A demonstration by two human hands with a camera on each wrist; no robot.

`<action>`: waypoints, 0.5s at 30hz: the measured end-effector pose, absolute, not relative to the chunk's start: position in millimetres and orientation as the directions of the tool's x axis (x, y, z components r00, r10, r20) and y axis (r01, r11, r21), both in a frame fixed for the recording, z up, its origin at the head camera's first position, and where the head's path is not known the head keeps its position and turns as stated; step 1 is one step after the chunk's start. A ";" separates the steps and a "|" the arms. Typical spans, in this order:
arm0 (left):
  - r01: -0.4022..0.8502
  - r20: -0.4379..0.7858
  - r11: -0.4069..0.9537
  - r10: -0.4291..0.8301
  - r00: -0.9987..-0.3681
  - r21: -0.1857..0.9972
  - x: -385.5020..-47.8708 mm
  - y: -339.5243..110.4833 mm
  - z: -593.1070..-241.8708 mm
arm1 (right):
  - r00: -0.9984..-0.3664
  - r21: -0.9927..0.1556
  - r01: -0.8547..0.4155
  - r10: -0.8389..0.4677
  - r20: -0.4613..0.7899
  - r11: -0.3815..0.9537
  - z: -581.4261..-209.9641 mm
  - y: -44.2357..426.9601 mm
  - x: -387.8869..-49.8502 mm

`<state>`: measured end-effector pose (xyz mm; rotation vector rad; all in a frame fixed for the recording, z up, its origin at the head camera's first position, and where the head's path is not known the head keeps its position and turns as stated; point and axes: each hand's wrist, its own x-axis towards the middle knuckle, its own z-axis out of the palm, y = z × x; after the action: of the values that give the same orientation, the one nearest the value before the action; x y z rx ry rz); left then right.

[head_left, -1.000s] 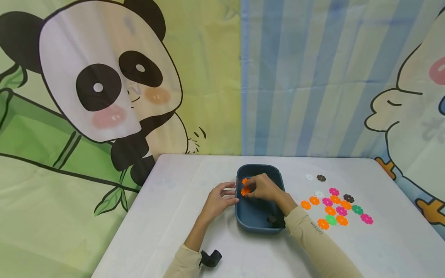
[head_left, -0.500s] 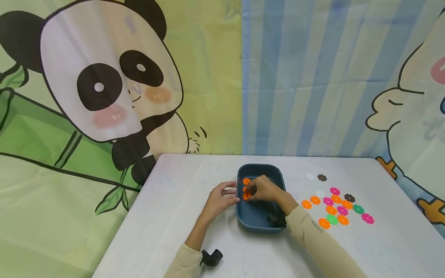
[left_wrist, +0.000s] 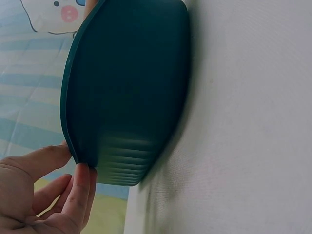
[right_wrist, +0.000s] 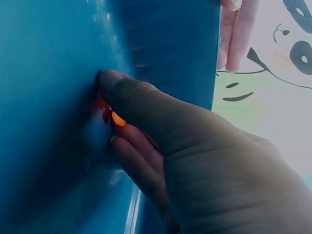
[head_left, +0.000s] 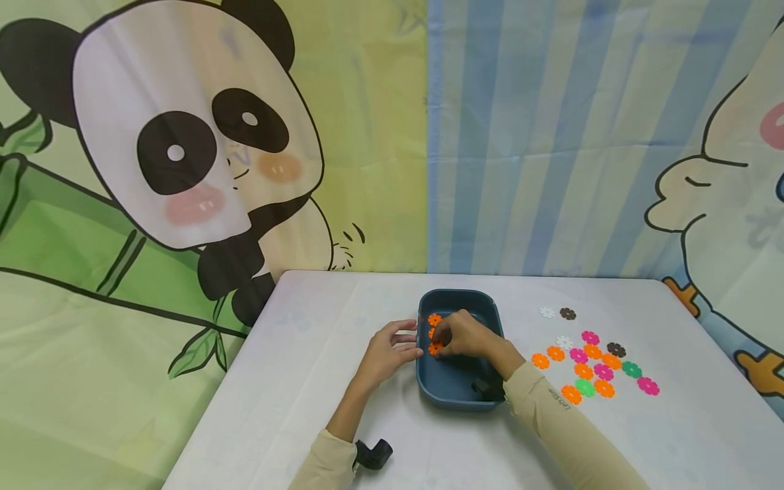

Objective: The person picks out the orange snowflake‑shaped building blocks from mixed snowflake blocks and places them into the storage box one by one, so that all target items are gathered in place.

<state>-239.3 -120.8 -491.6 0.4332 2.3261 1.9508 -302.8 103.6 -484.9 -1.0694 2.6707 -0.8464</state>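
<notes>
A dark blue plastic tub [head_left: 453, 396] stands on the white table. My left hand [head_left: 381, 355] is at its left side; in the left wrist view the thumb and fingertips [left_wrist: 80, 170] pinch the rim. My right hand [head_left: 468, 333] reaches inside the tub, near the left wall. Thumb and fingers there pinch an orange flower-shaped disc [head_left: 435, 348], partly hidden by the hand; the right wrist view shows its orange edge [right_wrist: 118, 118] between them. Farther back along that wall lies another orange flower disc [head_left: 435, 320], and a third orange disc [head_left: 431, 333] shows partly between the two.
Right of the tub, several flower discs lie flat on the table: orange [head_left: 583, 371], pink [head_left: 603, 371], green [head_left: 631, 369], white [head_left: 547, 312] and dark brown [head_left: 567, 314]. A black wrist device [head_left: 373, 454] sits by the left sleeve. Printed cloth [head_left: 490, 170] hangs behind the table.
My right hand has moved slightly toward me along the tub's left wall, and a third orange disc has come into view there. My left hand has stayed at the rim.
</notes>
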 end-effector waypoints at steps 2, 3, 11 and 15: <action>0.161 0.117 0.156 0.259 -0.959 0.975 -239.5 -120.6 -491.5 | -0.732 -0.554 -0.597 -0.677 0.079 0.581 -484.9 103.6 -303.5; 0.156 0.111 0.160 0.257 -0.960 0.975 -239.6 -120.4 -491.5 | -0.731 -0.554 -0.598 -0.678 0.080 0.580 -485.1 103.7 -303.9; 0.166 0.121 0.161 0.257 -0.959 0.973 -239.9 -121.1 -491.0 | -0.737 -0.559 -0.600 -0.666 0.111 0.572 -487.1 102.6 -305.2; 0.171 0.127 0.146 0.267 -0.955 0.975 -240.2 -121.4 -491.4 | -0.766 -0.593 -0.592 -0.610 0.202 0.546 -483.3 101.8 -304.7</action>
<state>-240.2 -121.4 -491.4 0.4441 2.3190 1.9556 -304.7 101.8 -483.3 -1.0641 2.7374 -1.0328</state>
